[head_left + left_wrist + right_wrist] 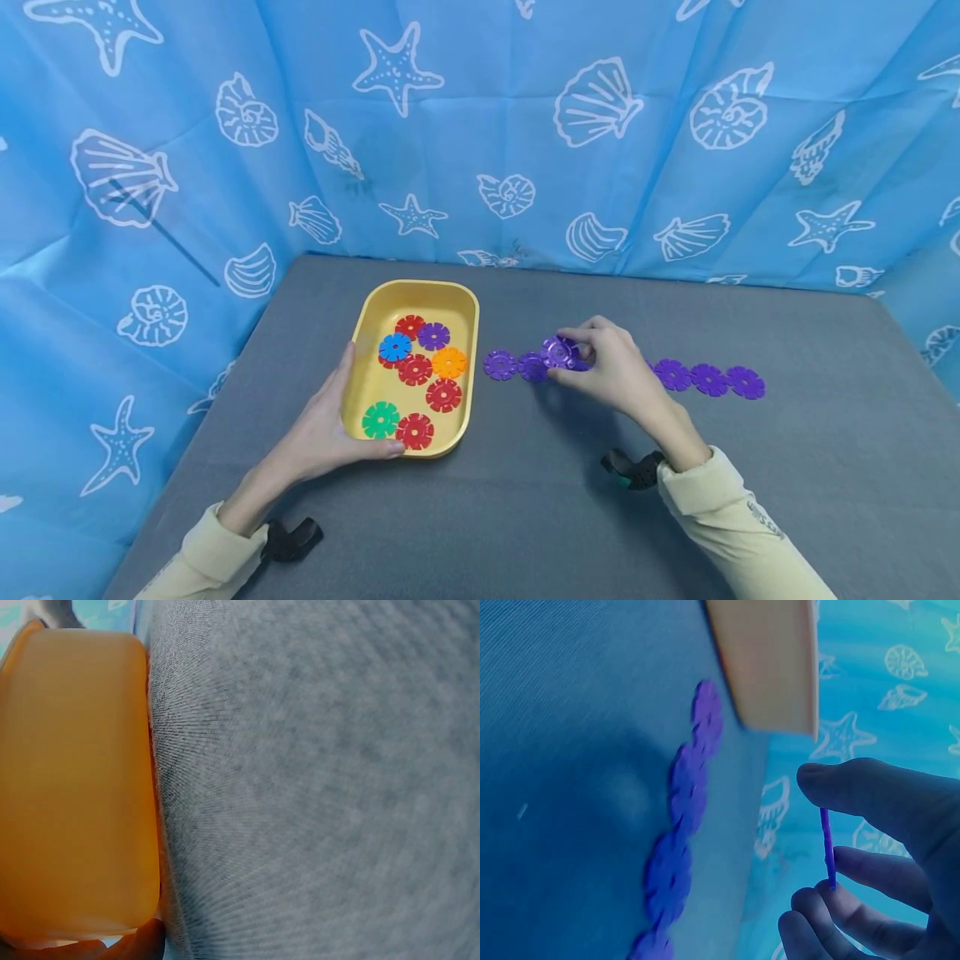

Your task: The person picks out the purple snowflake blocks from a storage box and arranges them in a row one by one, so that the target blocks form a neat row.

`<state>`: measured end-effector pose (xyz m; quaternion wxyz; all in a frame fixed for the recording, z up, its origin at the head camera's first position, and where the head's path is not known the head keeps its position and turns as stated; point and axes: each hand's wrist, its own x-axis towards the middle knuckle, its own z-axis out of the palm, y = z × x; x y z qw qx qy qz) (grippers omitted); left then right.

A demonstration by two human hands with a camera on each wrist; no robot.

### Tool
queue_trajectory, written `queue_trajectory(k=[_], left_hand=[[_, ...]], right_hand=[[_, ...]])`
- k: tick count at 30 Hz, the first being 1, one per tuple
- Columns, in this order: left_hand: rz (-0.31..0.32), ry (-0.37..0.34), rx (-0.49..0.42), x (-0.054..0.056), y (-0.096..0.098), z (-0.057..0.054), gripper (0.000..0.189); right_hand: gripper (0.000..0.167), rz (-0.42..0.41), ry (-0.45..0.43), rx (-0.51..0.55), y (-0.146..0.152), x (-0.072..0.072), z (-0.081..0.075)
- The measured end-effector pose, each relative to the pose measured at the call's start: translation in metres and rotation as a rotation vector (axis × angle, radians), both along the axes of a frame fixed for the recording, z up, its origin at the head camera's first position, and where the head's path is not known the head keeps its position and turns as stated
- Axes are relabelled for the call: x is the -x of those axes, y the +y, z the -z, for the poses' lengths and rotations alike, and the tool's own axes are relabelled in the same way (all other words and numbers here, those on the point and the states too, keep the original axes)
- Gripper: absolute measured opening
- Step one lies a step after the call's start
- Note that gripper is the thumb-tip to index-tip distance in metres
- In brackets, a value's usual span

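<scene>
My right hand (611, 367) pinches a purple notched plastic disc (558, 352) by its edges between thumb and fingers. In the right wrist view this disc (827, 847) is seen edge-on, held above the table. Below it runs a row of purple notched discs (500, 365), partly hidden by the hand. Those discs (669, 877) touch or nearly touch one another in the right wrist view. My left hand (322, 425) holds the yellow tray (471, 333) at its near left corner, thumb along the front rim. Inside lie several discs: red (443, 395), green (381, 420), blue (395, 347), orange (449, 362) and purple (434, 336).
The grey cloth-covered table (465, 533) ends at a blue curtain (465, 133) printed with white shells and starfish, which hangs behind it and at both sides. Black wrist devices (292, 540) sit at both cuffs. The purple row's right end (746, 382) lies beyond the right hand.
</scene>
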<state>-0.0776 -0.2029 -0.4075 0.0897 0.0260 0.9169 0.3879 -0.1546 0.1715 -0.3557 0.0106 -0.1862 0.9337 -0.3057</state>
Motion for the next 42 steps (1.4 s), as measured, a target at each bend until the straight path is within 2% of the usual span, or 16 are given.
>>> queue_trajectory(k=[18,24,31,42], left_hand=[[-0.006,0.002,-0.001,-0.001,0.001,0.000,0.140],[-0.006,0.000,-0.008,0.000,0.001,0.000,0.140],[-0.008,-0.010,-0.001,0.000,0.001,0.000,0.140],[-0.012,-0.013,0.015,0.000,0.001,-0.001,0.139]], right_hand=[[0.053,0.067,0.056,-0.056,0.054,-0.005,0.010],[0.054,0.120,0.057,-0.083,0.076,-0.007,0.013],[0.056,0.193,0.098,-0.121,0.106,-0.007,0.019],[0.061,0.305,0.060,-0.167,0.161,-0.009,0.026]])
